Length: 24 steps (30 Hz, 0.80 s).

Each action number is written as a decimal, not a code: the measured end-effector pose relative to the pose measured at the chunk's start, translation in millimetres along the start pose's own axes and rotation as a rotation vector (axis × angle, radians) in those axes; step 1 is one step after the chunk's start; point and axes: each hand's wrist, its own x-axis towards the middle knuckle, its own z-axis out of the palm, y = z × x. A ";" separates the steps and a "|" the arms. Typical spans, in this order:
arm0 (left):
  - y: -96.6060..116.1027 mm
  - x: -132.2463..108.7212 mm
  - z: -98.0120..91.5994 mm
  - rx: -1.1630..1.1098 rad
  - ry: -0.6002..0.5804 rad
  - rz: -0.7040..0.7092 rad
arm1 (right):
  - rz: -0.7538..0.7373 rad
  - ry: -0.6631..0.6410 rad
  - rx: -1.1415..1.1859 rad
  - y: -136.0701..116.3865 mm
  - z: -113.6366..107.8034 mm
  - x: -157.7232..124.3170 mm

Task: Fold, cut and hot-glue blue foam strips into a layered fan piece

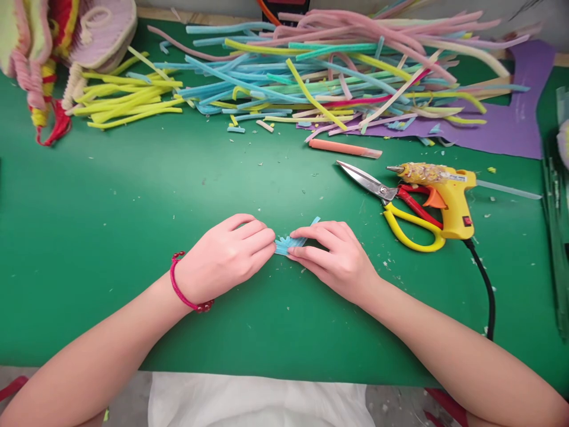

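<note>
Between my hands, low over the green table (111, 237), is a small piece made of light blue pipe cleaner strips (284, 244) with short pointed ends fanning upward. My left hand (231, 252), a red braided bracelet at its wrist, has its fingers closed on the piece's left end; the fingertips are partly hidden. From the other side, my right hand (335, 255) pinches the piece between thumb and fingers. One blue strip end sticks up past the right fingertips. Nearest my right hand lie scissors (400, 204) with yellow and red handles.
A yellow glue gun (456, 198) lies against the scissors, its black cord running toward the front. Behind are an orange marker-like stick (344, 148), a heap of coloured pipe cleaners (267, 77), yellow ones (133, 101) and purple sheet (498, 127). Fuzzy finished pieces (100, 32) sit back left.
</note>
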 end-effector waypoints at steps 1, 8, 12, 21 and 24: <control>-0.1 0.2 0.2 0.005 0.002 0.006 | -0.001 0.002 0.000 0.0 0.1 0.0; 0.1 1.1 1.9 0.018 0.037 0.070 | -0.010 -0.001 0.001 1.1 0.9 -1.0; -0.6 0.4 2.2 0.002 0.035 0.089 | -0.008 0.001 -0.004 1.2 1.0 -1.2; -13.6 -5.9 -10.2 -0.055 0.003 -0.029 | -0.001 0.010 0.021 -0.3 -0.3 -0.3; -14.0 -7.0 -10.9 -0.080 0.007 -0.059 | 0.011 0.047 0.039 -0.5 -1.4 -0.4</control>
